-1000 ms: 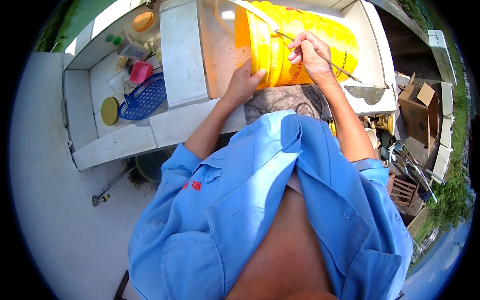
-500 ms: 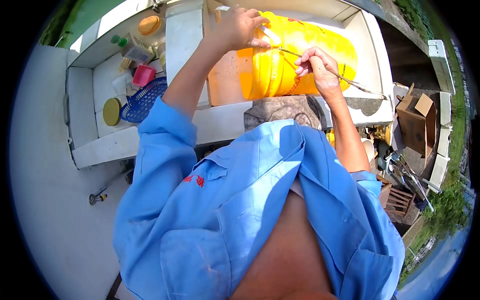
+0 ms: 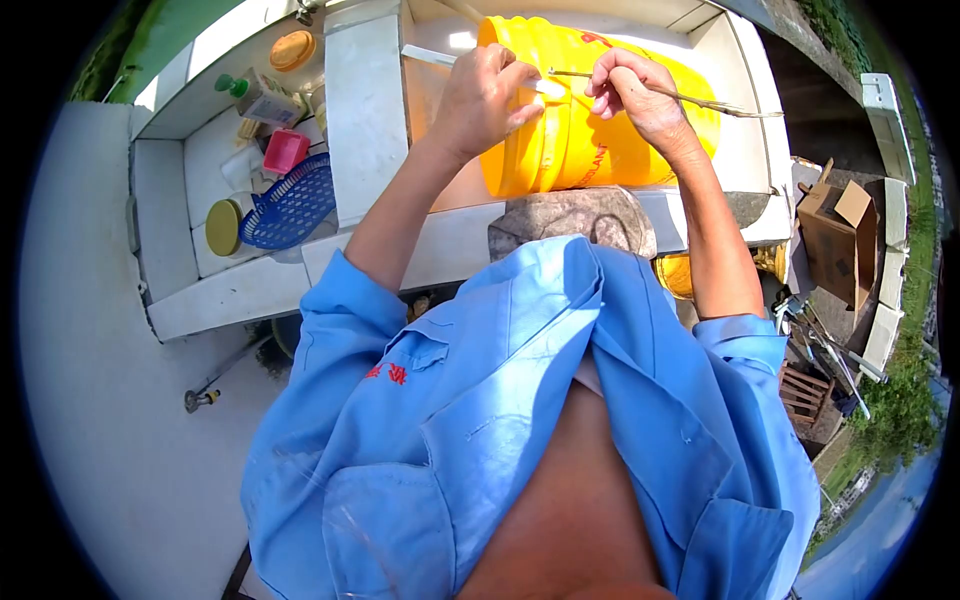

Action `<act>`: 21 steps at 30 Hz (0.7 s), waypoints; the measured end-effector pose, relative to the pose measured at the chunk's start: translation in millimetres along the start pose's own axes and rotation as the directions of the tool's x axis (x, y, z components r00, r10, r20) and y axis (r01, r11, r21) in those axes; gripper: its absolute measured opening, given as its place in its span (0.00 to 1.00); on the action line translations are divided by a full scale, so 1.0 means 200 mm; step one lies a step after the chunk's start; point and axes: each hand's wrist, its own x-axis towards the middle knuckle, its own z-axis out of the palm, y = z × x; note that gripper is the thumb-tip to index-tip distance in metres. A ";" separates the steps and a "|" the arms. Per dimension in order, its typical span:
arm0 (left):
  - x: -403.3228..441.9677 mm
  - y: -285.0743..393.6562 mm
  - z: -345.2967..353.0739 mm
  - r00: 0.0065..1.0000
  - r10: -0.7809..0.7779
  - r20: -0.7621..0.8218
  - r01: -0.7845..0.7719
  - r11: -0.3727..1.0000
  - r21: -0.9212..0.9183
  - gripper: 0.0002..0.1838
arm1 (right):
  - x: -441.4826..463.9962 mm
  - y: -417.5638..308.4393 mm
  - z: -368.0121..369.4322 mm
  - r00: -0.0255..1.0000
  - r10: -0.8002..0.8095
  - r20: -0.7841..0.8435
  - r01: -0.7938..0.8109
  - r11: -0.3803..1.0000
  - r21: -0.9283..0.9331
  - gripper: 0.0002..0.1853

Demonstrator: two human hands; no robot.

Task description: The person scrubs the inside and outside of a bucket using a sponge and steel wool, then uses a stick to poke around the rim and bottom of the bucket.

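Blue basket [image 3: 292, 205] off L, grey lump [image 3: 570, 222] nearside. Yellow bkt [image 3: 590, 145] under L hand [image 3: 485, 105] (pinching white strip [image 3: 428, 56]) & R hand [image 3: 640, 97] (gripping stick [image 3: 722, 106]).

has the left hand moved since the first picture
Yes, the left hand has moved farther from the near white ledge, upward in the picture.

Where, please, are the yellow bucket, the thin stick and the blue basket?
Yellow bucket [image 3: 615, 150]: head view, on its side wall.
Thin stick [image 3: 702, 102]: head view, on its shaft.
Blue basket [image 3: 292, 206]: head view, on its perforated surface.
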 end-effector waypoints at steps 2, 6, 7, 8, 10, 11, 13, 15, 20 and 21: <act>-0.04 0.04 0.02 1.000 -0.012 0.016 0.013 0.998 -0.057 0.14 | 0.01 -0.03 -0.01 0.993 0.071 0.092 -0.063 0.994 -0.089 0.11; -0.15 0.12 0.04 1.000 -0.025 -0.008 0.024 0.995 -0.098 0.11 | -0.05 -0.03 -0.06 0.973 0.150 0.177 -0.121 0.979 -0.164 0.11; -0.16 0.14 0.05 0.999 -0.047 -0.004 0.047 0.995 -0.085 0.11 | -0.07 -0.04 -0.08 0.975 0.158 0.156 -0.136 0.980 -0.144 0.11; -0.17 0.16 0.05 0.998 -0.058 -0.011 0.057 0.994 -0.092 0.10 | -0.09 -0.02 -0.09 0.975 0.153 0.163 -0.135 0.983 -0.121 0.11; -0.18 0.17 0.06 0.997 -0.076 -0.023 0.074 0.992 -0.098 0.10 | -0.10 -0.02 -0.09 0.976 0.150 0.156 -0.128 0.981 -0.144 0.11; -0.18 0.17 0.06 0.996 -0.084 -0.032 0.080 0.991 -0.107 0.10 | -0.12 -0.03 -0.09 0.980 0.145 0.138 -0.122 0.979 -0.164 0.11; -0.19 0.17 0.08 0.997 -0.069 -0.044 0.064 0.992 -0.108 0.10 | -0.12 -0.05 -0.05 0.984 0.129 0.119 -0.116 0.987 -0.111 0.12; -0.20 0.16 0.09 0.997 -0.052 -0.054 0.046 0.993 -0.107 0.10 | -0.08 -0.03 -0.03 0.973 0.142 0.181 -0.098 0.967 -0.236 0.12; -0.21 0.14 0.10 0.998 -0.034 -0.052 0.028 0.992 -0.119 0.10 | 0.00 -0.08 -0.05 0.932 0.142 0.334 -0.065 0.971 -0.231 0.12; -0.22 0.14 0.10 0.998 -0.036 -0.051 0.030 0.993 -0.118 0.10 | 0.01 -0.09 -0.04 0.931 0.142 0.336 -0.065 0.971 -0.229 0.12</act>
